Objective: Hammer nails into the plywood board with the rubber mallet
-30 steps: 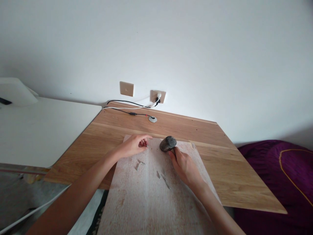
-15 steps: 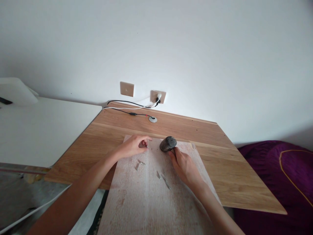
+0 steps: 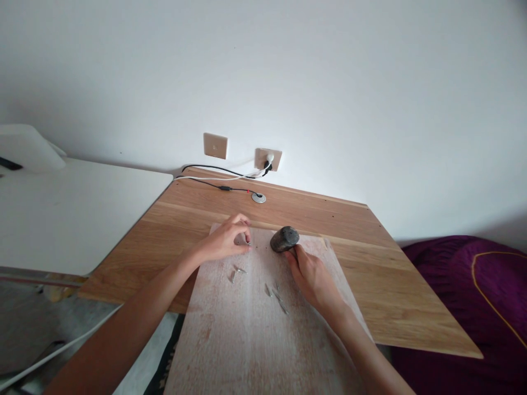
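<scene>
My left hand [image 3: 224,240] is over the far left part of a pale wooden board [image 3: 230,340], thumb and fingers pinched on a small silver nail [image 3: 248,243]. Only the nail's end shows between the fingertips. My right hand [image 3: 310,271] grips a mallet [image 3: 284,239] with a dark cylindrical head, close up by the head; most of the handle is hidden. The mallet head hangs over the board, a little right of the left hand. Small dark holes dot the board between them. Silver nails [image 3: 233,276] lie nearer me on the left, more nails [image 3: 282,304] toward the middle.
Beneath the board is a wooden tabletop [image 3: 403,291] against the wall. Black and white cables [image 3: 222,178] run to a wall socket [image 3: 275,158] and a round cable grommet [image 3: 258,198]. A white table [image 3: 102,214] adjoins on the left; purple fabric [image 3: 444,291] lies right.
My left fingers have shifted slightly and curled upward around the nail, with the index finger raised. The mallet stays nearly in place over the board. The view has tilted a little.
</scene>
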The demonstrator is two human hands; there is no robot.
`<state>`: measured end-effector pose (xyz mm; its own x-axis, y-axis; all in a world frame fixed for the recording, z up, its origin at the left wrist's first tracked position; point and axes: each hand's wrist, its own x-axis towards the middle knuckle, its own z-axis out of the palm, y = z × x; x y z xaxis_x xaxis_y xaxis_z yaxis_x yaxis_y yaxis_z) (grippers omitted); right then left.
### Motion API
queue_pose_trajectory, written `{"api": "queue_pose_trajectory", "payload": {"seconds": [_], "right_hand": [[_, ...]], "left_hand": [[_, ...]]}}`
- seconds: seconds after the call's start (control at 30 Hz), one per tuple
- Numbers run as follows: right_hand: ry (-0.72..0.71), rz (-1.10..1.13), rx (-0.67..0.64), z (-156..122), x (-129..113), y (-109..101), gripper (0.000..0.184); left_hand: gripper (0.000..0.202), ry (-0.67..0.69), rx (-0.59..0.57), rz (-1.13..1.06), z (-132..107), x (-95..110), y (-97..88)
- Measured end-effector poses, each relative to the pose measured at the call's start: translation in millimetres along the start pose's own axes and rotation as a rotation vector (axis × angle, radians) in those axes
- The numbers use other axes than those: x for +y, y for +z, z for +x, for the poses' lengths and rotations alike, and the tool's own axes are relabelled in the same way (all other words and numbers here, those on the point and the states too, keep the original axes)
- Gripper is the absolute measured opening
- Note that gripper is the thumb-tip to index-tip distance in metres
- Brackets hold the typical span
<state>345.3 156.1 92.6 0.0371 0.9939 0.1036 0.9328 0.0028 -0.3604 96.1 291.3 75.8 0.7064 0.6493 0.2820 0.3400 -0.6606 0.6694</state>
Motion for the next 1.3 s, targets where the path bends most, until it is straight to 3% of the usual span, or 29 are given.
{"api": "queue_pose_trajectory", "payload": {"seconds": [0.33, 0.5, 0.67, 1.03, 1.3], "right_hand": [[0.001, -0.027, -0.008, -1.2, 0.3, 3.2, 0.029], [0.0, -0.047, -0.031, -0.2, -1.9, 0.2, 0.027], [0.003, -0.05, -0.042, 2.3, -2.9, -3.0, 0.026], [-0.102, -0.018, -0.151, 9.8, -46.9, -8.0, 0.026], [-0.095, -0.055, -0.161, 11.7, -51.6, -7.6, 0.025]], "left_hand": [[0.002, -0.01, 0.004, 0.024, -1.0, -0.9, -0.4], [0.01, 0.021, 0.017, 0.003, -0.7, -3.7, 2.8], [0.006, 0.001, 0.026, 0.014, -1.3, -3.7, 1.8], [0.011, -0.031, 0.026, -0.017, 0.0, -2.8, 2.3], [0.008, -0.034, 0.026, 0.0, -0.4, -3.9, 2.2]]}}
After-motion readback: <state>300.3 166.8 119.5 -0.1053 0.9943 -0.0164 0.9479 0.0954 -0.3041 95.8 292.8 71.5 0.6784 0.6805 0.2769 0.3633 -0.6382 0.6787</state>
